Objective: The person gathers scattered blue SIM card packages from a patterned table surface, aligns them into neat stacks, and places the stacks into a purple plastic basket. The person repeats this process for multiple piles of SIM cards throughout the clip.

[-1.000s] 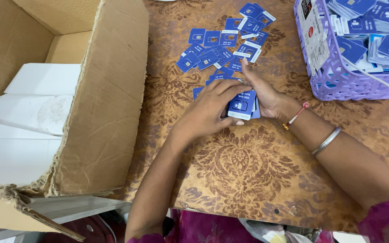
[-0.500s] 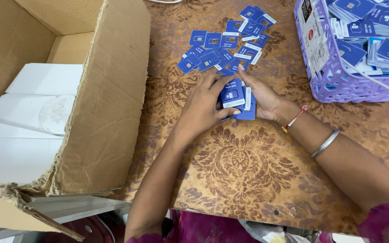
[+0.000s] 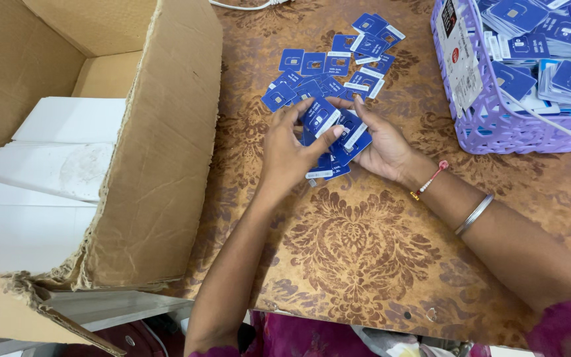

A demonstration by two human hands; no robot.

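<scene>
Both hands, left hand [image 3: 290, 153] and right hand [image 3: 381, 147], are pinching a stack of blue cards [image 3: 334, 132] with curled fingers [image 3: 312, 147], just below the loose blue cards [image 3: 338, 66] on the table [image 3: 365, 251].

Small flat blue cards with white strips [image 3: 328, 125]; lilac plastic lattice basket [image 3: 497, 125] upper right; brown damask-patterned tabletop [image 3: 351, 251]; tan cardboard box [image 3: 160, 152] left.

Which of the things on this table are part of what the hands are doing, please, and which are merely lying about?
In hand: blue cards held by left hand and right hand; loose blue cards beyond.

Lying about: cardboard box, white packets, purple basket, white cable.
</scene>
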